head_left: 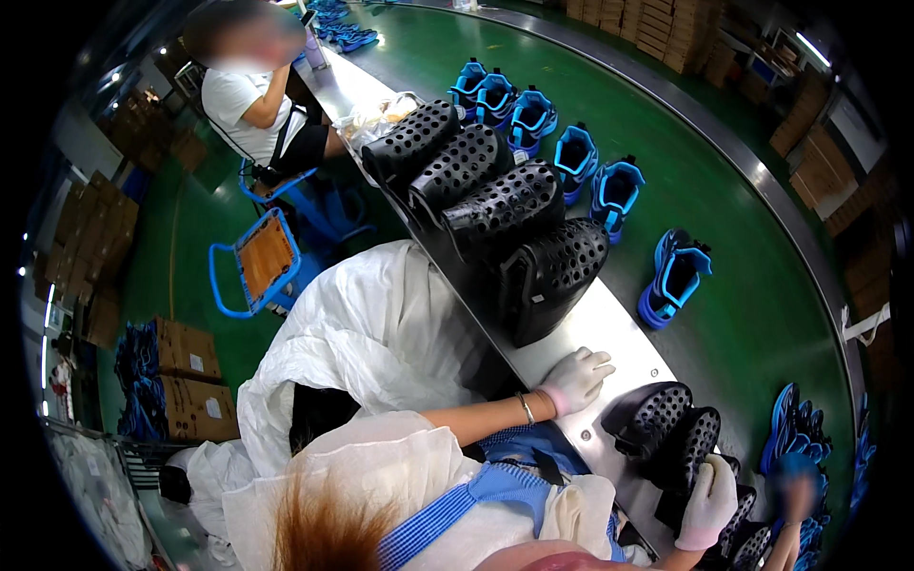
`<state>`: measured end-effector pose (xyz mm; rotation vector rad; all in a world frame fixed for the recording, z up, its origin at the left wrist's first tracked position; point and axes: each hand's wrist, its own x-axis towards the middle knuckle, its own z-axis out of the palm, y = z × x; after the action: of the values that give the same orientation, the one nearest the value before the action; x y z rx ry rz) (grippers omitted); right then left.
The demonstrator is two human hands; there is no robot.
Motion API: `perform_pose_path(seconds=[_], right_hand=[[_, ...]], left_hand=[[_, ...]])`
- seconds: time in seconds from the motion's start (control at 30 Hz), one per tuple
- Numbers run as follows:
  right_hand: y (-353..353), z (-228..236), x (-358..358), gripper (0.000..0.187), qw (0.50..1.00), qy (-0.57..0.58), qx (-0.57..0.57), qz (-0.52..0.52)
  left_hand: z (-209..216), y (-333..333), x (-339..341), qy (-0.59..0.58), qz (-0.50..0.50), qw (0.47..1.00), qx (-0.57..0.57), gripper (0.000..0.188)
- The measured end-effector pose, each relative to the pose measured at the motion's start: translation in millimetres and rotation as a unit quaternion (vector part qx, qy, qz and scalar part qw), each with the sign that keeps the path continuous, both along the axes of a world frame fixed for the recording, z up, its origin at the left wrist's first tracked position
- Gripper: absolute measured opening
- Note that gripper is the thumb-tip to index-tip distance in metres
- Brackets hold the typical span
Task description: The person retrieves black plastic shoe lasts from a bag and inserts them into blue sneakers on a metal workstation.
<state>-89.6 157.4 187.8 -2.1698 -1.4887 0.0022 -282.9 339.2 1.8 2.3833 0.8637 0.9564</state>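
My left hand (577, 381), in a white glove, rests on the bare metal ledge (619, 333) with its fingers apart and nothing in them. Close by it, towards the far side, stand several large black clog-like shoes (562, 276) with round holes in their uppers, side by side in a row. My right hand (712, 502), gloved too, has its fingers bent round a black perforated clog (697, 440); its fingertips are partly hidden. Another such clog (649, 419) lies against that one, between my two hands. More black clogs (752, 542) sit beyond my right wrist.
Blue sports shoes (676, 278) stand spaced out on the green belt (733, 314) past the ledge. More blue shoes gather at lower right, by a co-worker's arm (785, 547). A person (262, 105) sits at upper left near a blue chair (262, 257). White cloth (371, 314) drapes beside me.
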Motion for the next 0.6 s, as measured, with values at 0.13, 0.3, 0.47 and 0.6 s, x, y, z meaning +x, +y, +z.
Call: perform_pose_path(seconds=[0.13,0.3,0.47,0.6], right_hand=[[-15.7,-4.7,2.1,0.012,1.000,0.020,0.010,-0.020],[-25.4,-7.7,11.2,0.012,1.000,-0.012,0.018,-0.002],[-34.4,-8.0,21.2,0.013,1.000,0.025,0.002,-0.011],[-42.9,-5.3,26.6,0.014,0.997,0.067,-0.007,-0.027]], left_hand=[[-1.9,-0.7,0.9,0.007,-0.001,1.000,0.009,0.027],[-3.5,-1.5,3.5,0.005,0.002,1.000,0.025,0.026],[-1.6,-2.0,3.6,-0.001,0.003,1.000,0.024,0.024],[-3.0,-6.6,3.4,0.011,0.014,1.000,0.003,0.024]])
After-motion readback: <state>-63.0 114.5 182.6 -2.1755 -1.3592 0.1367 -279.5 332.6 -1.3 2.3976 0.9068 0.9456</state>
